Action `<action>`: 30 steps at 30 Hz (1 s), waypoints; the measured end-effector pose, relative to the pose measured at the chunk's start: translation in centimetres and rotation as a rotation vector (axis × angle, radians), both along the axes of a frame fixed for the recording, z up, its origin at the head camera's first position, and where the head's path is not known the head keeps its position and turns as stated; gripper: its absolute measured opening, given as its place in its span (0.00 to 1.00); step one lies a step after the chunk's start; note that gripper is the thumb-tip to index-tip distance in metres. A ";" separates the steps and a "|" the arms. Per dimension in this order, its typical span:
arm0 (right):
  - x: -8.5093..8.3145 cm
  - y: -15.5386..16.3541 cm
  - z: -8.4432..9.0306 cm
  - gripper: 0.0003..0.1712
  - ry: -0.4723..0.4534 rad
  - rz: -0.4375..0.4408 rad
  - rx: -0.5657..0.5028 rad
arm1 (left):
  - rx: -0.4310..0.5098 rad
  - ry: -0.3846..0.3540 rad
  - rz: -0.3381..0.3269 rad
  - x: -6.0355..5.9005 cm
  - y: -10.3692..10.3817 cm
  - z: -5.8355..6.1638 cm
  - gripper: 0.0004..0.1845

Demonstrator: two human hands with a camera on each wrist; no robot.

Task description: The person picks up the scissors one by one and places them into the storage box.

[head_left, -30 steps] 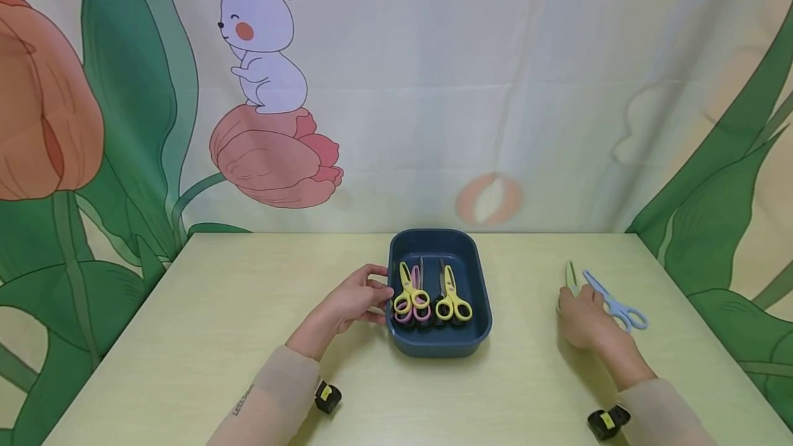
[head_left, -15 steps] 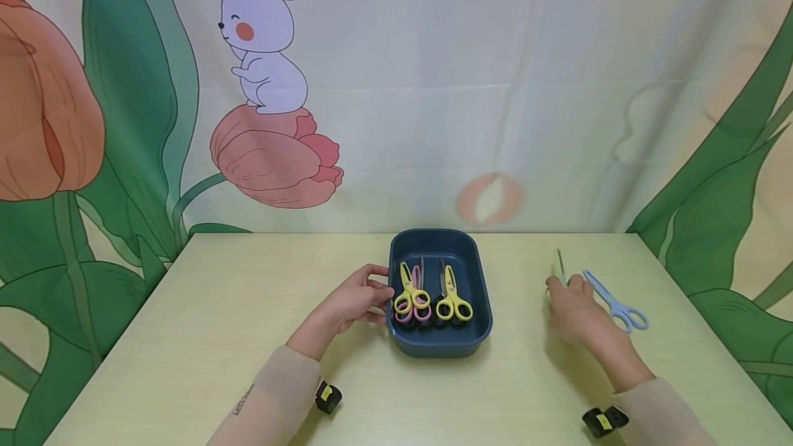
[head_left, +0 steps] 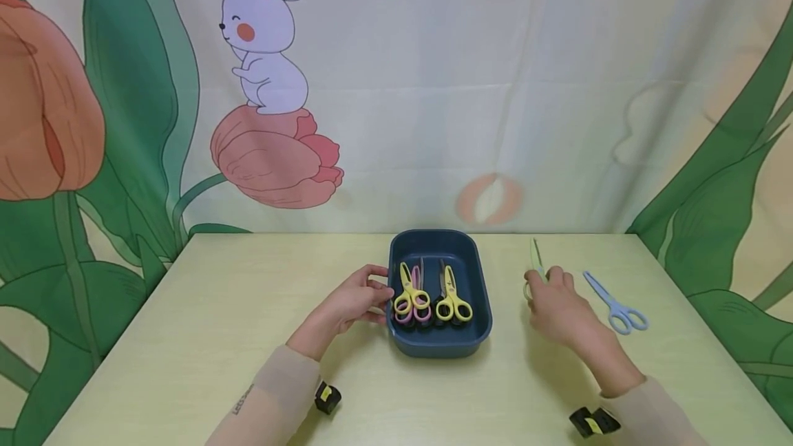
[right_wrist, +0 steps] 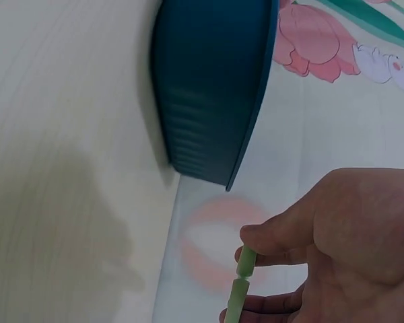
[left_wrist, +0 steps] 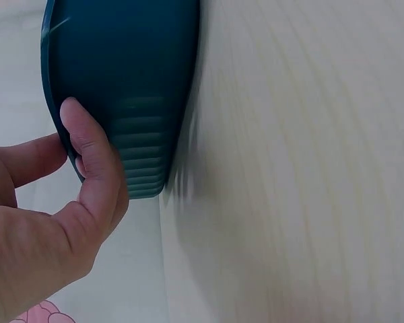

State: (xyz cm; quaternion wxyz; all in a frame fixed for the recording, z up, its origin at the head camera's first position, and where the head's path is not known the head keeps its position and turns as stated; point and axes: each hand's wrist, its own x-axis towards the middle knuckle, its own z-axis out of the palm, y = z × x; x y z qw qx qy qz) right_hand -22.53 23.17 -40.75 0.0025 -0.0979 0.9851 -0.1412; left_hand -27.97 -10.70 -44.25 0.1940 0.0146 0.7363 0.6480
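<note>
A dark blue plastic bin [head_left: 441, 348] stands mid-table with several pairs of scissors in it. Two yellow-handled scissors [head_left: 455, 305] lie uppermost, over pink and black handles. At the bin's left side my left hand [head_left: 359, 294] pinches the rim; in the left wrist view, thumb and fingers [left_wrist: 97, 175] meet at its edge. My right hand [head_left: 560, 305] grips light green scissors [head_left: 536, 260] above the table, right of the bin, tips pointing away. The right wrist view shows part of the green scissors [right_wrist: 236, 299] between thumb and fingers; the palm side hides the rest.
Light blue scissors [head_left: 616, 308] lie on the pale wooden table [head_left: 204, 329] to the right of my right hand. A printed curtain [head_left: 403, 88] with a rabbit and tulips hangs behind the table's back edge.
My right hand has lifted the green scissors and moved left toward the bin, away from the light blue scissors. The left hand and bin have stayed put.
</note>
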 end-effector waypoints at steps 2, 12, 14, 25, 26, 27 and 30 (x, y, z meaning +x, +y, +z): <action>0.1 -0.5 0.3 0.24 0.005 0.013 -0.001 | 0.003 0.001 0.003 0.0 0.0 0.0 0.25; 0.4 -2.3 1.0 0.22 0.050 0.055 -0.017 | 0.036 -0.005 0.009 -0.1 -0.1 -0.2 0.26; 0.4 -2.6 1.1 0.21 0.055 0.060 -0.025 | 0.045 -0.007 0.005 -0.1 -0.2 -0.2 0.26; 0.7 -4.8 1.4 0.24 0.059 0.092 -0.021 | 0.068 -0.025 0.003 -0.2 -0.5 -0.1 0.26; 0.7 -4.9 1.5 0.24 0.060 0.093 -0.019 | 0.067 -0.026 0.002 -0.3 -0.5 -0.1 0.26; 0.7 -5.1 1.5 0.24 0.060 0.094 -0.018 | 0.067 -0.025 0.001 -0.3 -0.5 -0.1 0.26; 0.8 -5.7 1.6 0.24 0.059 0.102 -0.010 | 0.065 -0.026 0.003 -0.3 -0.4 -0.1 0.27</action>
